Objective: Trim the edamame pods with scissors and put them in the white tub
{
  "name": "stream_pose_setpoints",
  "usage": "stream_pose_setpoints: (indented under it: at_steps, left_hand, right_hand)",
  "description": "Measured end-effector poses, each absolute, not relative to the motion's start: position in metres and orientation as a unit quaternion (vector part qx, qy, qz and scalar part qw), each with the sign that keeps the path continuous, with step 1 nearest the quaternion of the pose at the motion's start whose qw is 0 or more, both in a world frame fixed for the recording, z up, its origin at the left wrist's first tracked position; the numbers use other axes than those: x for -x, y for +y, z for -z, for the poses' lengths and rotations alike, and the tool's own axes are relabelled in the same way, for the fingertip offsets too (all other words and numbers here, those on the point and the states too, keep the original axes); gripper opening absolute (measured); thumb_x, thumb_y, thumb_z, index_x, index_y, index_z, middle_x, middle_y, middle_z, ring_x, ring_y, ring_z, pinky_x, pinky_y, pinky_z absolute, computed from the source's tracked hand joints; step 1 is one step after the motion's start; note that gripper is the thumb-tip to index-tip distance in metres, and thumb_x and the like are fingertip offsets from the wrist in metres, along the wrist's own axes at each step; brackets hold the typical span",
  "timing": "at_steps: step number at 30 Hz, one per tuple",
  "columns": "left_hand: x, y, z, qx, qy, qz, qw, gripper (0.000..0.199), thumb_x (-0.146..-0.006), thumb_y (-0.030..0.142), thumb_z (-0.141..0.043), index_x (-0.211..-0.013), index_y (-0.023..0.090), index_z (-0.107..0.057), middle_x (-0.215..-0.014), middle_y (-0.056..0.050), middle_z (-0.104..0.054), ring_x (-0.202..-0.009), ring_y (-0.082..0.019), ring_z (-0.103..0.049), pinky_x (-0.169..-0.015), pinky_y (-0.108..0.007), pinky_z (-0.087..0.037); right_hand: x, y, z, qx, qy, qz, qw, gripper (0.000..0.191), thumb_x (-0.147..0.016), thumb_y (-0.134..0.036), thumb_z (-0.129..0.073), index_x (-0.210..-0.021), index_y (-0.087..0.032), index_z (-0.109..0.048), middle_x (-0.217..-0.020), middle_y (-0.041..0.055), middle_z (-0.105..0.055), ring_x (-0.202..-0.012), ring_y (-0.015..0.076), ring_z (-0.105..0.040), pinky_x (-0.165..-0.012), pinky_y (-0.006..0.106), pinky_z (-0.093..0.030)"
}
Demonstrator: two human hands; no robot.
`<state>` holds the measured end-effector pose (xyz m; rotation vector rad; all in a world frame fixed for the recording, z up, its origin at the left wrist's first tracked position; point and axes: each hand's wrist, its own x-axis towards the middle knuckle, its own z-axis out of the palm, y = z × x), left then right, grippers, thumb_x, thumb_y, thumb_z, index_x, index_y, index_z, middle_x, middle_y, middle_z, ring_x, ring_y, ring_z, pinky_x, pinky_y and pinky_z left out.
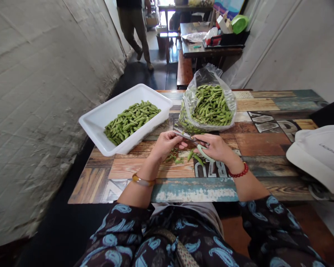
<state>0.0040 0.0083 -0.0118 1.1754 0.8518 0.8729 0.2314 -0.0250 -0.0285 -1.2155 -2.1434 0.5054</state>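
My right hand [215,146] is closed around scissors [202,151] with pale green handles, their blades pointing left. Close to the blade tips, my left hand [169,144] is pinched; a small bit of green shows there, apparently an edamame pod mostly hidden by the fingers. Below the hands, a few loose edamame pods [198,159] and green trimmings [174,157] lie on the table. Just beyond them stands an open clear plastic bag [228,115] full of edamame pods. To the left, a white plastic tub [100,126] holds a pile of pods.
The patchwork-patterned wooden table [267,142] carries a white cap [317,152] at the right, with a black item [330,114] behind it. A rough wall [44,92] runs along the left. Farther back, a person [133,29] walks near another table [193,50].
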Motion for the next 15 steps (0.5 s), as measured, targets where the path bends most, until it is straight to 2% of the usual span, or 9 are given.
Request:
stream_pose_setpoints:
  at_steps: [4,7,11,13,15]
  left_hand:
    - [-0.001,0.014,0.016,-0.624,0.410,-0.438,0.500,0.014,-0.074,0.028,-0.073,-0.072,0.014,-0.073,-0.074,-0.003,-0.064,-0.074,-0.014,-0.058,-0.071,-0.026,-0.047]
    - [0.000,0.016,0.017,-0.656,0.422,-0.439,0.445,0.017,-0.074,0.025,-0.073,-0.061,0.014,-0.068,-0.065,0.000,-0.056,-0.068,-0.011,-0.051,-0.065,-0.023,-0.041]
    - [0.000,0.017,0.016,-0.539,0.416,-0.452,0.576,0.021,-0.075,0.032,-0.074,-0.072,0.014,-0.062,-0.059,0.004,-0.052,-0.051,-0.006,-0.044,-0.049,-0.019,-0.034]
    - [0.000,0.017,0.015,-0.452,0.387,-0.467,0.655,0.027,-0.072,0.035,-0.077,-0.076,0.015,-0.058,-0.063,0.003,-0.058,-0.049,-0.006,-0.049,-0.045,-0.018,-0.037]
    - [0.000,0.017,0.014,-0.388,0.355,-0.481,0.701,0.031,-0.069,0.032,-0.080,-0.074,0.014,-0.056,-0.071,-0.001,-0.066,-0.054,-0.007,-0.058,-0.048,-0.017,-0.045]
  right_hand:
    - [-0.230,-0.027,0.025,0.461,-0.818,-0.181,0.291,0.042,-0.081,-0.034,-0.073,-0.120,-0.019,-0.068,-0.091,0.0065,-0.073,-0.074,0.0191,-0.066,-0.070,0.028,-0.052]
    - [-0.228,-0.027,0.024,0.459,-0.813,-0.193,0.301,0.039,-0.081,-0.033,-0.072,-0.118,-0.021,-0.070,-0.105,0.0072,-0.075,-0.089,0.0227,-0.071,-0.080,0.029,-0.055]
    - [-0.228,-0.024,0.031,0.513,-0.755,-0.224,0.341,0.043,-0.078,-0.037,-0.074,-0.116,-0.019,-0.072,-0.112,0.0081,-0.075,-0.100,0.0266,-0.072,-0.091,0.034,-0.056]
    - [-0.229,-0.021,0.035,0.544,-0.715,-0.246,0.364,0.048,-0.077,-0.040,-0.075,-0.118,-0.017,-0.071,-0.113,0.0086,-0.075,-0.100,0.0273,-0.072,-0.092,0.036,-0.056]
    - [-0.231,-0.019,0.038,0.555,-0.690,-0.271,0.376,0.052,-0.076,-0.041,-0.075,-0.122,-0.016,-0.069,-0.113,0.0085,-0.075,-0.101,0.0268,-0.072,-0.091,0.036,-0.057]
